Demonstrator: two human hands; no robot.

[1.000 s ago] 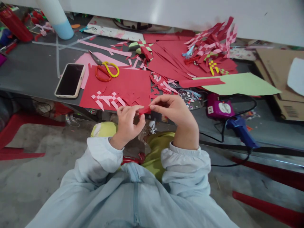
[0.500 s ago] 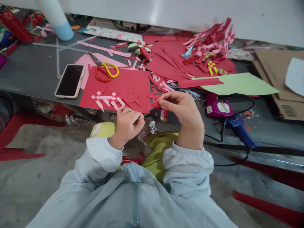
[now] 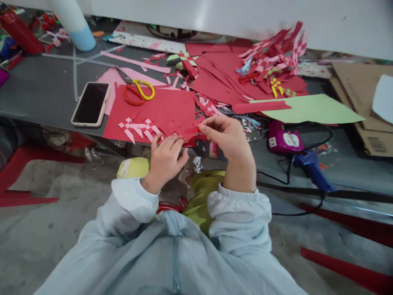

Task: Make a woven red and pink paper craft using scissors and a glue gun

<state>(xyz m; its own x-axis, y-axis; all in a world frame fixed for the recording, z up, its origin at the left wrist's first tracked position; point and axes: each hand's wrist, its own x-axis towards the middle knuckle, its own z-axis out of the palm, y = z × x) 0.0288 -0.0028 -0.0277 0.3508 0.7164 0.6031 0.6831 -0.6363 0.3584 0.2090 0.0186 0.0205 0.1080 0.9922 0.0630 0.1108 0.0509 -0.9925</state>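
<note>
My right hand [image 3: 225,137] pinches a small red paper strip [image 3: 192,131] between thumb and fingertips, over the right end of the red paper sheet [image 3: 159,104]. Just left of it, my left hand [image 3: 167,159] is open, its fingers spread and the fingertips at the sheet's front edge. Small red paper pieces [image 3: 167,126] lie close to those fingertips. Beside them on the sheet are pink-and-white woven paper pieces [image 3: 139,128]. Scissors [image 3: 135,88] with one red and one yellow handle rest towards the back of the sheet.
To the left lies a phone [image 3: 91,104]. A heap of red paper and checked woven strips [image 3: 273,57] fills the back right, with a light green sheet [image 3: 319,108] before it. A blue glue gun [image 3: 315,170] and purple box [image 3: 284,139] are at right; a bottle [image 3: 73,24] stands behind.
My right hand has moved left with the red paper strip, towards my left hand. The left hand's fingers have uncurled and spread at the sheet's edge.
</note>
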